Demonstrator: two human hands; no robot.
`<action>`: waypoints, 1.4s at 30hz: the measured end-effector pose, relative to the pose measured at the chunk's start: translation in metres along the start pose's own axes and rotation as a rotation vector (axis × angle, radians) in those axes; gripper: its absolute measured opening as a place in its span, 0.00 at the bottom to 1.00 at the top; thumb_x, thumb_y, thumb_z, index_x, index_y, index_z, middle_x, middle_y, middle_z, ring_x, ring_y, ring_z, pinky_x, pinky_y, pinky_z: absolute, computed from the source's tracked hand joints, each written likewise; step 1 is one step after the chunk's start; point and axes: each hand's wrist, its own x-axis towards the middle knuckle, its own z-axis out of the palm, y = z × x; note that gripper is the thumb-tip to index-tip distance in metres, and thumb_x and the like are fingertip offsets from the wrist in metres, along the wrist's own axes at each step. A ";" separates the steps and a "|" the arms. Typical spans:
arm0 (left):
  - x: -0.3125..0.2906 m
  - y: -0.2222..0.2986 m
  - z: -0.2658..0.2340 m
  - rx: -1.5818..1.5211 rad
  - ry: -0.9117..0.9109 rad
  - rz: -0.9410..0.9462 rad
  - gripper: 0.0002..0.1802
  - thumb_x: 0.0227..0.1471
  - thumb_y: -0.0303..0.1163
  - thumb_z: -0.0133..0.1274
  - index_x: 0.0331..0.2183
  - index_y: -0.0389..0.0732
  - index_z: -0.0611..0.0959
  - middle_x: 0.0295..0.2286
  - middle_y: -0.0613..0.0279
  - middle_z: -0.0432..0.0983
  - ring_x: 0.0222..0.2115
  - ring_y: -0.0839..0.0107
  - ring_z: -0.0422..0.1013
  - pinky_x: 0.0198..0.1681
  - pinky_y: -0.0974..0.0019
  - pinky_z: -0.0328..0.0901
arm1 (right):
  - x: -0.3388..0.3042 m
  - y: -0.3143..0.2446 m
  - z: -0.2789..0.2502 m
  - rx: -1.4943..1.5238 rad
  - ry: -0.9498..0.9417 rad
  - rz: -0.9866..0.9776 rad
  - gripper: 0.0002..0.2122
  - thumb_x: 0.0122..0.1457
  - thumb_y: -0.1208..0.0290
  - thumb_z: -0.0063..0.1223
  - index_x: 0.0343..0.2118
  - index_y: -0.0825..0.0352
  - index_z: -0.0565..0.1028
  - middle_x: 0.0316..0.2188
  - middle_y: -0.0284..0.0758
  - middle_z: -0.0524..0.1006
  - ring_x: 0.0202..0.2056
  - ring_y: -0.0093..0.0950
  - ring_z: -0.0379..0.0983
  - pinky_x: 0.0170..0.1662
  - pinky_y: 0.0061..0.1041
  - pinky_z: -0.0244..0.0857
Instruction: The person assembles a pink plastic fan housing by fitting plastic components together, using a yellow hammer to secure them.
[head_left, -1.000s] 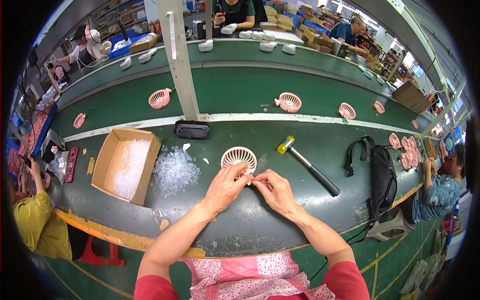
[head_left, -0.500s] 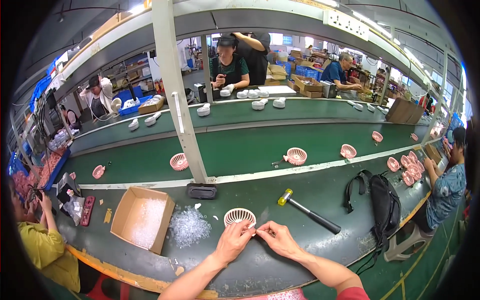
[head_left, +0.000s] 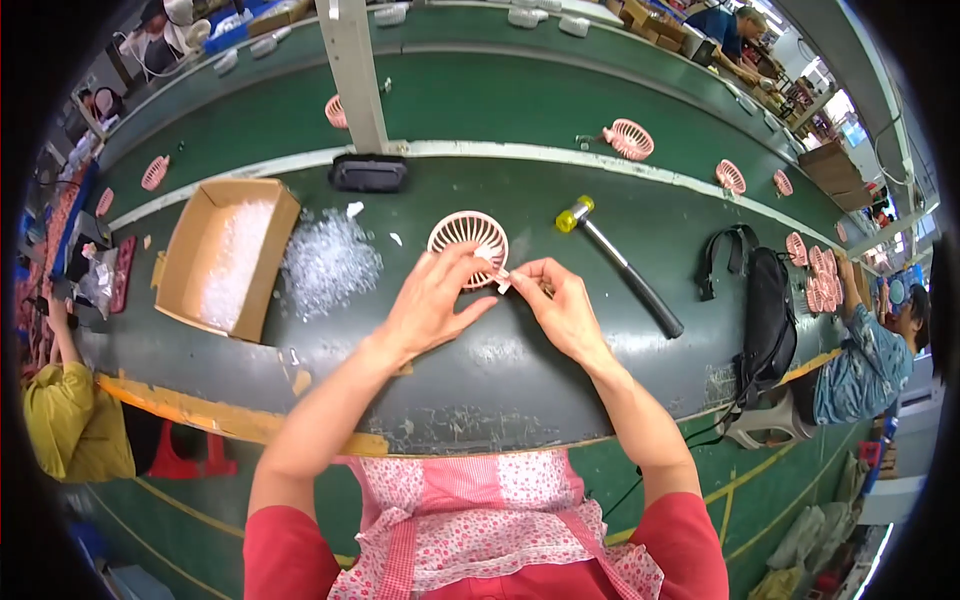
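A pale pink, round slatted fan cover lies on the dark green bench in front of me. My left hand curls its fingers over the cover's near rim and steadies it, the thumb reaching toward a small white piece at its stubby neck. Close beside that neck, my right hand is closed in a pinch of thumb and index finger. Whatever sits between those fingertips is too small to make out. To the right lies a hammer with a yellow head and black grip.
Left of my hands are a pile of small clear plastic pieces and an open cardboard box. A black tray sits by the white rail. At right lies a black bag. Pink covers rest on the green belt; co-workers sit on both sides.
My view has tipped downward, so the bench appears higher and my apron shows. My left thumb has spread away from its fingers; the right hand still pinches at the cover's neck.
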 end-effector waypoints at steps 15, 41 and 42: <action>-0.011 0.009 0.008 0.056 -0.031 0.052 0.20 0.51 0.30 0.60 0.47 0.48 0.77 0.46 0.60 0.72 0.44 0.61 0.71 0.46 0.60 0.63 | -0.016 0.000 0.002 -0.293 0.047 -0.240 0.06 0.61 0.73 0.57 0.34 0.72 0.75 0.30 0.41 0.80 0.30 0.36 0.79 0.32 0.32 0.70; -0.012 0.016 0.008 0.223 -0.084 0.093 0.15 0.47 0.25 0.55 0.40 0.45 0.82 0.46 0.58 0.73 0.41 0.63 0.71 0.48 0.59 0.63 | -0.016 -0.004 -0.006 -0.640 -0.048 -0.600 0.05 0.53 0.78 0.61 0.32 0.69 0.77 0.24 0.36 0.75 0.25 0.35 0.74 0.27 0.32 0.66; -0.012 0.016 0.009 0.219 -0.086 0.082 0.15 0.46 0.25 0.56 0.40 0.45 0.82 0.46 0.58 0.73 0.41 0.63 0.71 0.48 0.59 0.63 | -0.015 -0.005 -0.006 -0.641 -0.048 -0.601 0.05 0.53 0.78 0.61 0.32 0.69 0.77 0.24 0.36 0.75 0.25 0.35 0.74 0.27 0.32 0.66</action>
